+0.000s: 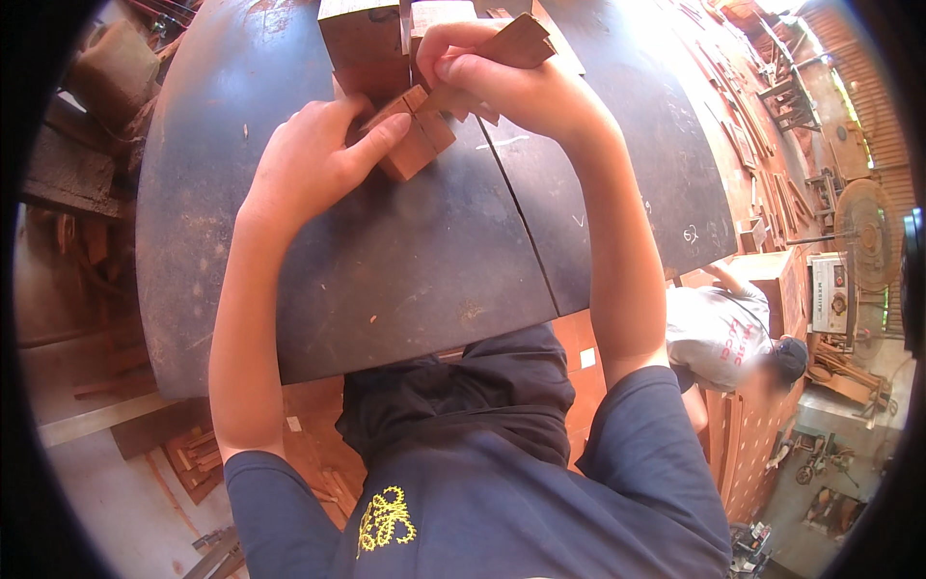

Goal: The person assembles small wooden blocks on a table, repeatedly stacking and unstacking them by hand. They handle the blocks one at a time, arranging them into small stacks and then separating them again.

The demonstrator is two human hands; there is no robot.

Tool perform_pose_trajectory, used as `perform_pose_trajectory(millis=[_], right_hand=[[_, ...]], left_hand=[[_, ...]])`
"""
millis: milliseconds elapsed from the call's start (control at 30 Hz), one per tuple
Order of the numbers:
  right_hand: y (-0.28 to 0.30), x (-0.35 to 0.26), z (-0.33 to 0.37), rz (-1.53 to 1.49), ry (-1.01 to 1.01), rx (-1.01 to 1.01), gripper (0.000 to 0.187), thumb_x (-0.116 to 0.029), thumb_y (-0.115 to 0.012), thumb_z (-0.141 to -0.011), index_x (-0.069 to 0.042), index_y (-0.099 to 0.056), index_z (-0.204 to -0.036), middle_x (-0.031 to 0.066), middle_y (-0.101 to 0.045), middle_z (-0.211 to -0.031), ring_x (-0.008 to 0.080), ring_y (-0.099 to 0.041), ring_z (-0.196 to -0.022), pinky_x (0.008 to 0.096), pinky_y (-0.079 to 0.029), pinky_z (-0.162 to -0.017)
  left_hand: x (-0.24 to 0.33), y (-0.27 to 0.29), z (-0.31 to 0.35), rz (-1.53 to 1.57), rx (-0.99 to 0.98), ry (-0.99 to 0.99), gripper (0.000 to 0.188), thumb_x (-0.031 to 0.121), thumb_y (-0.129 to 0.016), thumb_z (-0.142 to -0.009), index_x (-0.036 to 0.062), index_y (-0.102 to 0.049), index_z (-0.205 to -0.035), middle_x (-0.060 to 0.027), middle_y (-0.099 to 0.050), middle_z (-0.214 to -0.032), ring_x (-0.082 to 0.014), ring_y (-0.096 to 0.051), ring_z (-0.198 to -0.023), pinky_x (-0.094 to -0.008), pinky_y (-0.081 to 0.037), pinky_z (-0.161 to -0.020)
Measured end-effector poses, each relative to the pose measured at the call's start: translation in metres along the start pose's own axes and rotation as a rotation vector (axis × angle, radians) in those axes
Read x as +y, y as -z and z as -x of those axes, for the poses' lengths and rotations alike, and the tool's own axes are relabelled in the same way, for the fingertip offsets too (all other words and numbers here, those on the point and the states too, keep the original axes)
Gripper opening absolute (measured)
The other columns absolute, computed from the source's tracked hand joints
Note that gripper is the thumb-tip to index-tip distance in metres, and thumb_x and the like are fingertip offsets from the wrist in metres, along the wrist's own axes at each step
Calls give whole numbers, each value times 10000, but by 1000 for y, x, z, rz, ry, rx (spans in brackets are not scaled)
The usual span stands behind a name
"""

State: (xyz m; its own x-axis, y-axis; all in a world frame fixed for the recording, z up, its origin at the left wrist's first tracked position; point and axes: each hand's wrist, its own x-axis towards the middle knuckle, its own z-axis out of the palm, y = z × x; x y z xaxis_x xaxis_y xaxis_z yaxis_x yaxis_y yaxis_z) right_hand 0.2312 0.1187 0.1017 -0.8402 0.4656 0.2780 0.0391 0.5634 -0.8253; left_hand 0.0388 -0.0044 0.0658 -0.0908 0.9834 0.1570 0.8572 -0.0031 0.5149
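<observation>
Reddish, square-edged wooden block (pixel 413 157) sits in left fingers (pixel 389 129).

Your navy shirt (pixel 540 502) at lower centre carries a yellow emblem (pixel 388 519); your trousers (pixel 463 396) are black. Your tabletop (pixel 415 280) is dark slate-grey with white marks (pixel 691 234), the wooden block (pixel 410 159) at upper centre reddish brown. At right, a co-worker's grey shirt (pixel 704 328) bears red lettering (pixel 743 340).

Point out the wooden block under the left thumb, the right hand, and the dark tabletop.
Wooden block (pixel 413 156): head view, on its near face.
Right hand (pixel 523 93): head view, near the thumb's base.
Dark tabletop (pixel 405 261): head view, bare near surface.
</observation>
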Motion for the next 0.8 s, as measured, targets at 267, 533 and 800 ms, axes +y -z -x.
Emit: perform_pose_trajectory(millis=[267, 533, 800], right_hand=[[12, 17, -7, -180, -108, -92, 174, -203, -520, -903, -61, -615, -871, 37, -587, -654, 74, -498, -499, 233, -405, -544], [19, 13, 0, -169, -132, -132, 165, -199, -607, -881, -49, -649, -829, 35, -602, -640, 70, -510, -499, 228, -403, -505], [17, 15, 0, -180, -105, -122, 193, -220, -663, -896, -29, -692, -892, 25, -634, -666, 63, -501, -504, 226, -412, -507]], left_hand=[[-13, -1, -4, 62, -27, 38, 565, 537, -489, -958, -2, -660, -953, -241, -683, -872, -439, -637, -875, -479, -492, -769], [-3, -3, -3, 56, -40, 56, 540, 503, -467, -975, -4, -654, -959, -247, -670, -865, -442, -628, -870, -481, -487, -760], [-7, -6, -5, 88, -38, 18, 497, 449, -467, -991, -21, -624, -955, -206, -639, -817, -366, -609, -801, -434, -473, -725]])
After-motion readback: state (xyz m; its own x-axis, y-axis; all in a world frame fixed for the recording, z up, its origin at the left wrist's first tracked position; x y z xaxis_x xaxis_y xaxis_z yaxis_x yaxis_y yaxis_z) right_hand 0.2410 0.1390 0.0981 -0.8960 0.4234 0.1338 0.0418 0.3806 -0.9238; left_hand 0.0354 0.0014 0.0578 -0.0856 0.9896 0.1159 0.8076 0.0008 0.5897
